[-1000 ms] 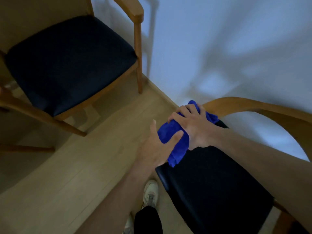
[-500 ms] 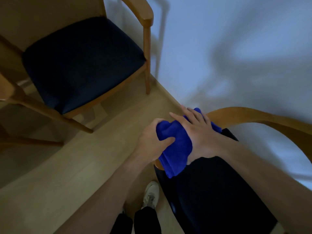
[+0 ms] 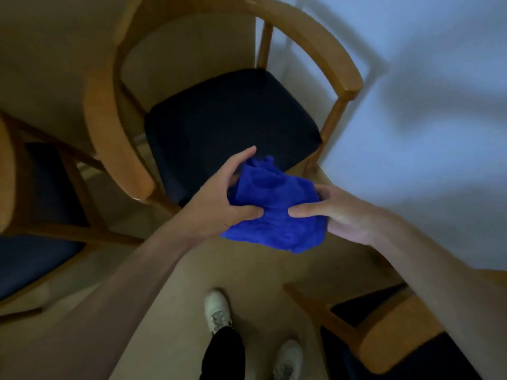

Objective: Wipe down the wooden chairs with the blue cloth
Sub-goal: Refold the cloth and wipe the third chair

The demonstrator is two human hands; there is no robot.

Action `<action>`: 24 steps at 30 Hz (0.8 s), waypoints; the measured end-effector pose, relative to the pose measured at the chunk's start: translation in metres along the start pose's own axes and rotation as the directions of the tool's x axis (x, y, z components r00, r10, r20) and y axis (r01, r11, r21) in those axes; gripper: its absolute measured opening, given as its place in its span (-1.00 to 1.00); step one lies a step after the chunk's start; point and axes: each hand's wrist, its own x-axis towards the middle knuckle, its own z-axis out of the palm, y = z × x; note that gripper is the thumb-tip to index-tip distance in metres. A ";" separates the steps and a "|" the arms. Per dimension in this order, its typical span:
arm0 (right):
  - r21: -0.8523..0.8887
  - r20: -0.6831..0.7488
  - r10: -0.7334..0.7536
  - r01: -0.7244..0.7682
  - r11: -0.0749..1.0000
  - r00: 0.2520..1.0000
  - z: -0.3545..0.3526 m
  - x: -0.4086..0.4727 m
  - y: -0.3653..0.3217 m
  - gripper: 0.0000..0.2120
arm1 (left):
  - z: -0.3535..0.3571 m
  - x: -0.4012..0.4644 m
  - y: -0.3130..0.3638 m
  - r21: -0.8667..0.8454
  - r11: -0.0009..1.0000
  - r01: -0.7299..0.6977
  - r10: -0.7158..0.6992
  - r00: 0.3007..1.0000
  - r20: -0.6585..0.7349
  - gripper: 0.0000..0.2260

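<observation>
The blue cloth (image 3: 274, 209), a moment ago pressed on the lower-right chair (image 3: 389, 344), is now being held at frame centre, pinched by the left hand (image 3: 219, 207) and right hand (image 3: 337, 212), suggesting the armchair (image 3: 323, 45) above is being approached next.

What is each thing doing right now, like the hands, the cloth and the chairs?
blue cloth: bunched up, held in the air between both hands, not touching any chair.
left hand: gripping the cloth's left side, thumb on top.
right hand: gripping the cloth's right side, thumb on top.
wooden chair in front: upright, dark seat bare.
white shoes: standing on the floor.
</observation>
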 end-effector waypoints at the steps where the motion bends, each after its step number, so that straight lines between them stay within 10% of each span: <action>1: -0.087 0.004 -0.008 0.008 0.996 1.000 0.012 0.015 -0.015 -0.50 | -0.022 -0.003 0.002 0.018 1.000 0.013 -0.013 1.000 -0.014 -0.15; 5: -0.431 -0.089 -0.125 0.075 0.899 0.988 0.067 0.056 -0.085 -0.52 | -0.101 -0.023 0.018 0.025 0.998 0.051 -0.048 0.990 -0.131 -0.10; 10: -0.852 -0.025 -0.354 0.165 0.497 0.935 0.142 0.078 -0.171 -0.60 | -0.169 -0.043 0.067 0.074 0.997 0.002 0.017 0.967 -0.256 -0.19; 19: -0.852 0.285 -0.609 0.487 0.192 0.740 0.196 0.153 -0.266 -0.81 | -0.262 -0.031 0.080 0.031 0.994 0.101 -0.081 0.918 -0.388 -0.63; 24: -0.677 0.338 -0.615 0.638 0.367 0.713 0.196 0.203 -0.282 -0.65 | -0.267 -0.026 0.045 0.112 0.986 0.122 -0.062 0.898 -0.435 -0.64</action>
